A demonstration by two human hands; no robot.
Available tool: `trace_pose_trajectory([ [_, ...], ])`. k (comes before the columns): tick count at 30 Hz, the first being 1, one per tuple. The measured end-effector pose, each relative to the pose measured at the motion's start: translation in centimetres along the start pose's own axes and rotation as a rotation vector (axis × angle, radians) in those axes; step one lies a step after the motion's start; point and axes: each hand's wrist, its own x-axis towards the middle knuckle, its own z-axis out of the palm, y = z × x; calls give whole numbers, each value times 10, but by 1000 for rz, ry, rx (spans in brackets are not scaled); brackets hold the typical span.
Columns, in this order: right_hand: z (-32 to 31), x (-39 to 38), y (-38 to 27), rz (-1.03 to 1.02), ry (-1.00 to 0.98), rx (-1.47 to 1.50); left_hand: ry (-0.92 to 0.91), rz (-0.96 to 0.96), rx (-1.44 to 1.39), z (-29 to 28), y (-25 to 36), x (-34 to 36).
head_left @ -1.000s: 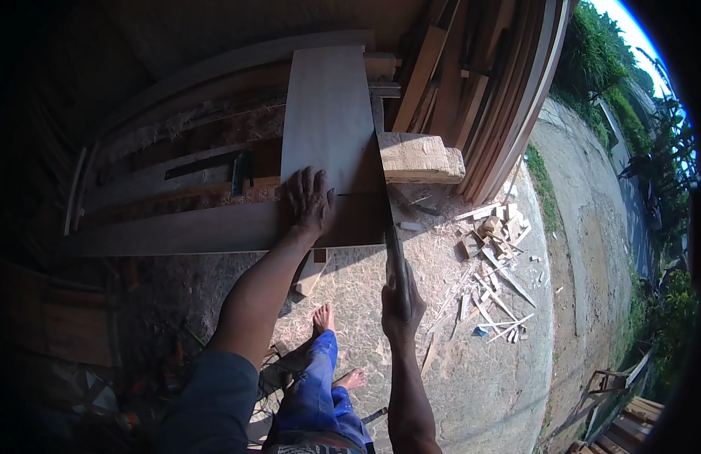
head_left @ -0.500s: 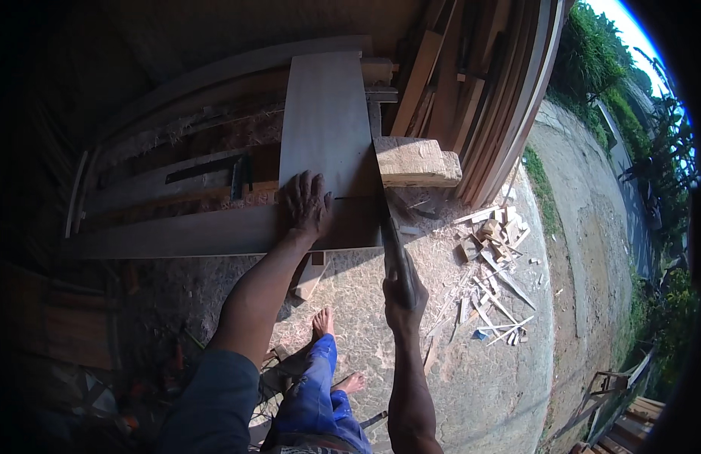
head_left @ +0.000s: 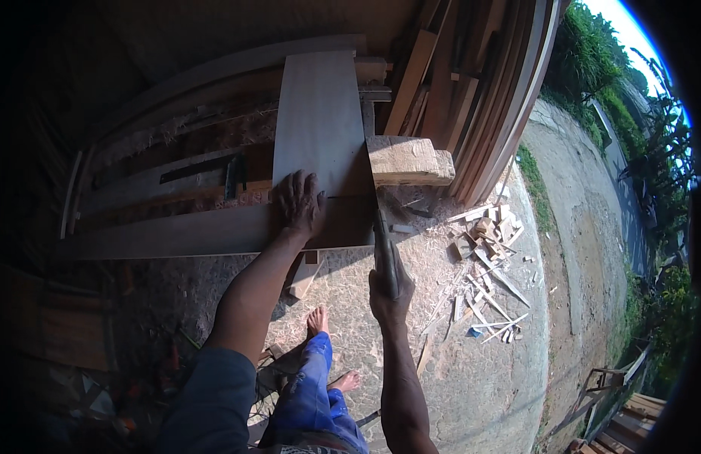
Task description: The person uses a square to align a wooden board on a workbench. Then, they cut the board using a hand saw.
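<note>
My left hand (head_left: 299,203) lies flat with its fingers spread on a wide pale board (head_left: 317,113), near where it meets a long plank (head_left: 176,232) running off to the left. In my right hand (head_left: 390,296) is the dark handle of a handsaw (head_left: 385,261). Its blade, seen nearly edge-on, stands along the right side of the boards, beside a thick wooden block (head_left: 403,160). How deep the blade sits in the wood cannot be made out.
A dark try square (head_left: 231,178) rests among the bench planks. Upright timber (head_left: 502,98) leans at the back right. Offcuts (head_left: 492,238) and shavings litter the concrete floor (head_left: 471,386). My bare feet (head_left: 318,321) stand below the bench, with a wood piece (head_left: 306,276) under the plank.
My right hand has pushed the saw forward, away from me, and its handle is now closer to the plank's edge. My left hand keeps its place on the board. The view has shifted slightly.
</note>
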Motion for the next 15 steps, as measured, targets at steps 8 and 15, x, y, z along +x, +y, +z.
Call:
trace_pose_trajectory([
  [8,-110,-236,-21,46,-174,-377,-30,-32,1,-7,-8,-12],
  [15,7,2,4,-20,-47,-81,-20,-7,-23,4,-6,-8],
])
